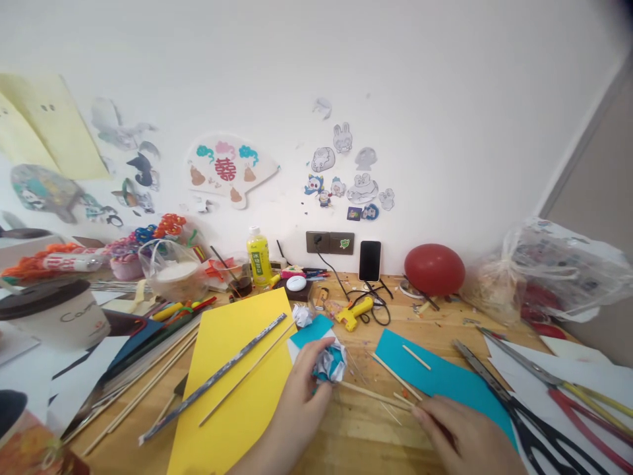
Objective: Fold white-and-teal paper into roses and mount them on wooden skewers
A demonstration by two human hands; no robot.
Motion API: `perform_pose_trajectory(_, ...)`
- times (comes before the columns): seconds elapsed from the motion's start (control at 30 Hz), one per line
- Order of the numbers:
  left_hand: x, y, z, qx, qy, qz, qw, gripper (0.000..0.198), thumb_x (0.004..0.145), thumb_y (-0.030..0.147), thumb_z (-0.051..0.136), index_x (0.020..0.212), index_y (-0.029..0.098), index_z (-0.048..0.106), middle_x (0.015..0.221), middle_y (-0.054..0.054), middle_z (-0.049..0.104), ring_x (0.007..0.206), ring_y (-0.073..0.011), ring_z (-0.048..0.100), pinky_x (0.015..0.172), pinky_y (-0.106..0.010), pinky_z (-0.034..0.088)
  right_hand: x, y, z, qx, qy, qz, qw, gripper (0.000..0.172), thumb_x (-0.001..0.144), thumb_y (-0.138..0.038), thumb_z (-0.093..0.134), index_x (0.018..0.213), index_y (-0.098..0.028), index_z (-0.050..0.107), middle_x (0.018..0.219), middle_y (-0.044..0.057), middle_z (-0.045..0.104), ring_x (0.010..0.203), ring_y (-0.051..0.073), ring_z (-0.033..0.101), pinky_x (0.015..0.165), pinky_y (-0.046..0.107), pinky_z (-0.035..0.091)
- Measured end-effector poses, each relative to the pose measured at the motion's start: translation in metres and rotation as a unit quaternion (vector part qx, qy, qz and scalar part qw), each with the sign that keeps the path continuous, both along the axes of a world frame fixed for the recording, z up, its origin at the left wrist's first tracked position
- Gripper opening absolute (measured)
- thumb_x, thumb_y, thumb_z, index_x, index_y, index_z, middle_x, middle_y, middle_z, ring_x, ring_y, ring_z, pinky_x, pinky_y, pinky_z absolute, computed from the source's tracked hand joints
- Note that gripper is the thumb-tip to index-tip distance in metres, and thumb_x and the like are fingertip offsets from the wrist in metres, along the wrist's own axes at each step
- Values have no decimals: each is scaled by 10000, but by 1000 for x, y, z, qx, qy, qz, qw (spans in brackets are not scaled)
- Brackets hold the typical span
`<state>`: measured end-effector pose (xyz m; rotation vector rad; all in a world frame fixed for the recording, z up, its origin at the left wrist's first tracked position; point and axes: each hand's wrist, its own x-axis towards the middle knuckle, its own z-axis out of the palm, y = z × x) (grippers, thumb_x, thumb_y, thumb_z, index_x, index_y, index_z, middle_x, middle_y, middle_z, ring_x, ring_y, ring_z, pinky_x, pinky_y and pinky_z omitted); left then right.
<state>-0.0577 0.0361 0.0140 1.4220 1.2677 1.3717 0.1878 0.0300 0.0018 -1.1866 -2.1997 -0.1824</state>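
My left hand (307,389) is closed around a crumpled blue-and-white paper ball (330,361) near the middle of the table. In my right hand (457,432) a thin wooden stick (373,394) is pinched near its end. The stick points left, and its far tip meets the paper ball; whether it goes in I cannot tell. Under the left forearm lies a yellow sheet (247,396), bearing a grey patterned strip (217,375) and another thin stick (247,373). A blue sheet (445,376) with short stick pieces lies by my right hand.
Black-handled scissors (509,399) and red-handled scissors (558,382) lie at right. Behind my hands are a yellow glue gun (353,313), a phone (370,261) and a red balloon (434,269). A yellow drink bottle (259,257) and lidded cup (54,316) stand leftward.
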Motion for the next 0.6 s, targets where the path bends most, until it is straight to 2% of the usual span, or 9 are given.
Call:
perform_pose_trajectory(0.13, -1, -2, -2, 18, 41, -8, 999, 537, 639, 65, 463, 1129, 232, 608, 1187, -73, 568, 1138, -263, 493, 1000, -402, 335, 0, 1, 2, -35, 18, -17, 999, 439, 937, -433, 349, 620, -243, 587, 553, -41, 619, 491, 103, 613, 453, 186, 459)
perform_pose_trajectory(0.3, 1, 0, -3, 29, 30, 1, 999, 511, 652, 63, 481, 1114, 233, 620, 1159, -68, 595, 1120, -263, 509, 1003, -396, 341, 1, -3, 2, 39, 11, -38, 998, 413, 940, -418, 348, 675, -238, 608, 584, -15, 608, 538, 134, 607, 517, 233, 448)
perform_pose_trajectory(0.37, 0, 1, -3, 29, 13, 9, 999, 485, 663, 80, 495, 1108, 227, 622, 1132, -69, 613, 1103, -267, 520, 995, -401, 355, 2, -5, -1, 47, 1, -46, 998, 394, 941, -396, 356, 679, -239, 604, 592, -14, 615, 541, 139, 610, 528, 241, 435)
perform_pose_trajectory(0.43, -1, 2, -5, 33, 0, 15, 999, 455, 676, 97, 508, 1100, 218, 620, 1108, -72, 626, 1098, -271, 526, 986, -404, 371, 3, -6, -3, 14, -10, -50, 999, 386, 936, -390, 372, 660, -240, 596, 586, -23, 624, 523, 131, 610, 512, 233, 422)
perform_pose_trajectory(0.5, -2, 2, -7, 46, 7, 15, 999, 435, 690, 105, 513, 1099, 213, 611, 1101, -74, 625, 1096, -269, 531, 980, -408, 382, 3, -6, -5, -50, -15, -61, 997, 399, 932, -398, 379, 631, -242, 591, 579, -32, 635, 518, 123, 617, 494, 219, 416)
perform_pose_trajectory(0.6, -2, 1, -11, 81, 64, 7, 995, 431, 723, 94, 486, 1125, 221, 573, 1156, -83, 581, 1110, -262, 530, 982, -427, 386, 2, -5, -5, -142, -10, -89, 986, 401, 924, -409, 390, 628, -246, 607, 608, -37, 664, 570, 128, 645, 515, 204, 431)
